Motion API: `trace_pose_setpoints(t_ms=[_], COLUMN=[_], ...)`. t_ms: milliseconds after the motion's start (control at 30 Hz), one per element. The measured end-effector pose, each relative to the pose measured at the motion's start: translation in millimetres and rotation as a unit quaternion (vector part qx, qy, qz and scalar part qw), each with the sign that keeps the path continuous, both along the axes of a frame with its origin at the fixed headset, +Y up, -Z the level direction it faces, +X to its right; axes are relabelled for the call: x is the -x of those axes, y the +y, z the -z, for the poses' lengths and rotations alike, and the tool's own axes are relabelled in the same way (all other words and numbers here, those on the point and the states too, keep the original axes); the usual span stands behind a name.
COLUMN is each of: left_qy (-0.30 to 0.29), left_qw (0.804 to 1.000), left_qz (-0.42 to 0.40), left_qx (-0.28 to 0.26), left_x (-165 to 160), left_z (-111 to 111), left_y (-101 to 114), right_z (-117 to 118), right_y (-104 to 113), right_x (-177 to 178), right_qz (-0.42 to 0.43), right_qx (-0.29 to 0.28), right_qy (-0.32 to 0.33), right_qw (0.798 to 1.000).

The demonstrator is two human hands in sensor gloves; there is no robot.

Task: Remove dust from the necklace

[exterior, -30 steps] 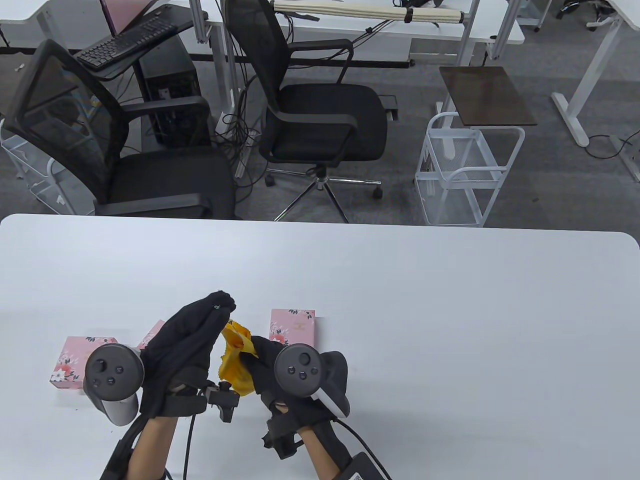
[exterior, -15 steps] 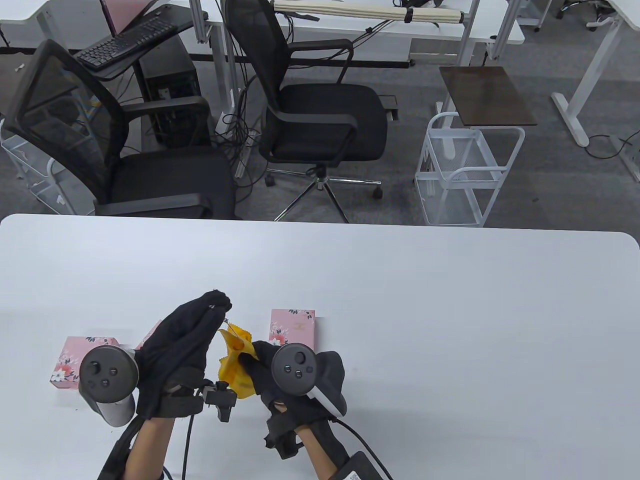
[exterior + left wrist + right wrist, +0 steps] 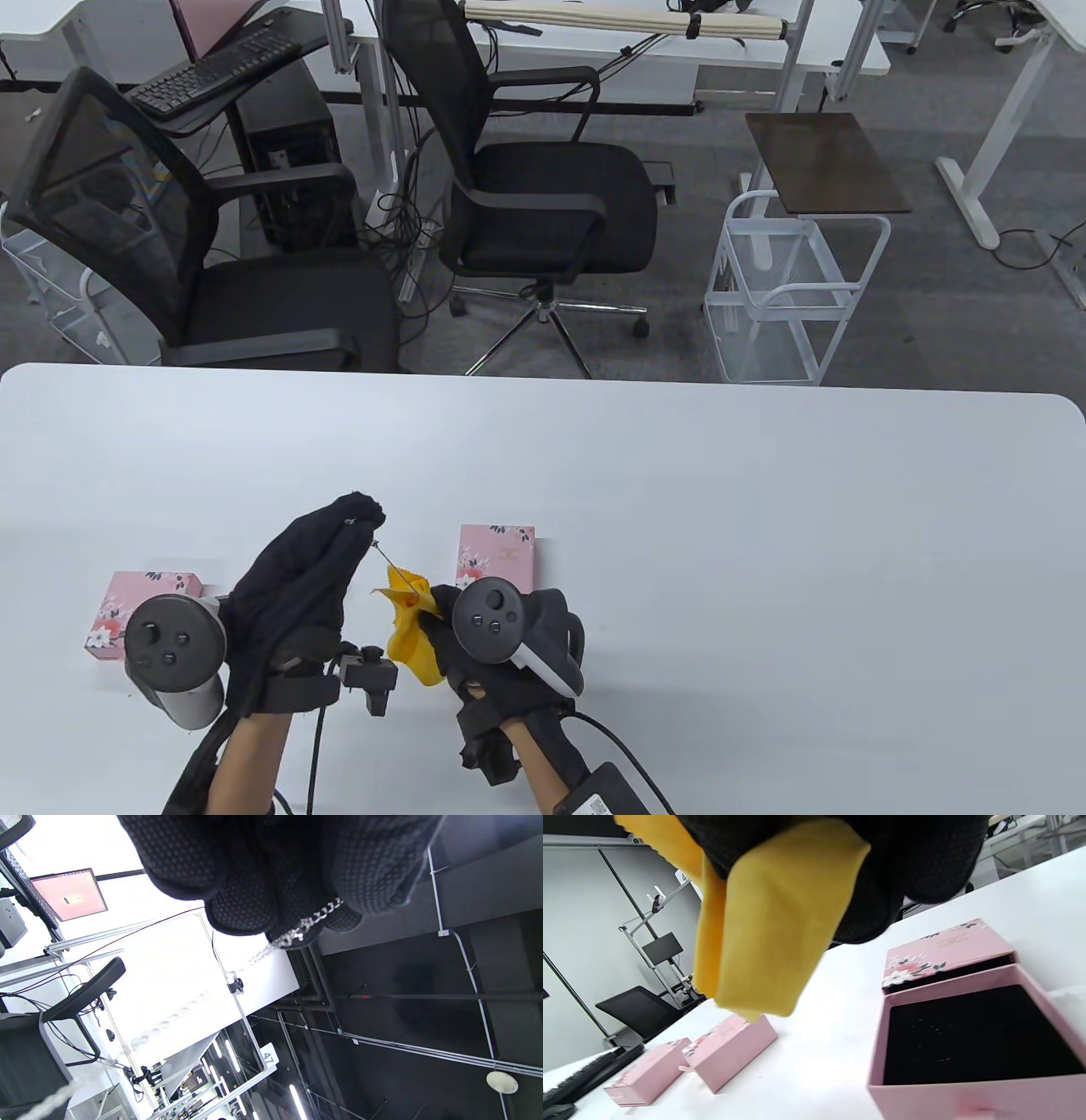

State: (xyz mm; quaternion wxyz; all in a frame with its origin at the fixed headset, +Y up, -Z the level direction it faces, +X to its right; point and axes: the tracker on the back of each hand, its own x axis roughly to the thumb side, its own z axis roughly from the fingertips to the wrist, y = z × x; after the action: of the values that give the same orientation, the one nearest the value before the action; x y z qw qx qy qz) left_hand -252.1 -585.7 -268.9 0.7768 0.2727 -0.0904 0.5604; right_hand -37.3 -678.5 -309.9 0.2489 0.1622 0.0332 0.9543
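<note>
Necklace chain (image 3: 392, 562) stretching taut between two gloved hands above the table (image 3: 764, 526). Left hand (image 3: 297, 586) pinching one end at the fingertips (image 3: 297, 916), silver links showing there. Right hand (image 3: 475, 645) clutching one yellow cloth (image 3: 410, 632) wrapped round the other end. Lying just beneath: one open pink box (image 3: 971, 1039) with black lining, its flowered lid (image 3: 497, 553) beside. Farther left, two more pink boxes (image 3: 729, 1052), one (image 3: 140, 611) closed. Beyond the table, two black office chairs (image 3: 526, 195).

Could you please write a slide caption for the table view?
Left hand holds chain taut while right hand wipes it with yellow cloth.
</note>
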Motion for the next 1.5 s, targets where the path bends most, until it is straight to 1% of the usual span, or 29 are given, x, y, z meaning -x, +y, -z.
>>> trace_pose_setpoints(t_ms=[67, 233, 433, 600, 700, 833, 1167, 1267, 1367, 1500], left_qy=[0.002, 0.014, 0.018, 0.021, 0.023, 0.021, 0.02, 0.019, 0.016, 0.014], left_qw=[1.0, 1.0, 0.999, 0.999, 0.999, 0.999, 0.999, 0.999, 0.999, 0.999], left_qz=[-0.007, -0.009, -0.018, -0.029, -0.025, -0.031, -0.035, -0.041, -0.046, -0.047], left_qx=[-0.009, -0.023, -0.023, -0.025, -0.025, -0.02, -0.018, -0.018, -0.02, -0.018], left_x=[2, 7, 10, 13, 13, 16, 20, 21, 22, 24], left_z=[-2, -6, -4, -4, -5, -4, -6, -6, -7, -7], left_y=[2, 6, 6, 6, 7, 6, 9, 10, 11, 12], right_z=[1, 5, 4, 6, 5, 4, 3, 2, 2, 4], right_y=[-3, -8, -7, -10, -9, -6, -8, -7, -11, -15], right_x=[-1, -2, -1, -1, 1, 3, 4, 7, 10, 11], right_qz=[-0.013, 0.008, -0.022, -0.016, -0.024, -0.053, -0.051, -0.074, -0.099, -0.104], right_qx=[0.001, 0.033, 0.016, 0.048, 0.058, 0.037, 0.056, 0.055, 0.059, 0.06], right_qy=[-0.006, -0.004, -0.011, -0.011, 0.002, 0.002, 0.01, 0.021, 0.028, 0.028], right_qw=[1.0, 0.999, 1.0, 0.999, 0.998, 0.998, 0.997, 0.995, 0.993, 0.992])
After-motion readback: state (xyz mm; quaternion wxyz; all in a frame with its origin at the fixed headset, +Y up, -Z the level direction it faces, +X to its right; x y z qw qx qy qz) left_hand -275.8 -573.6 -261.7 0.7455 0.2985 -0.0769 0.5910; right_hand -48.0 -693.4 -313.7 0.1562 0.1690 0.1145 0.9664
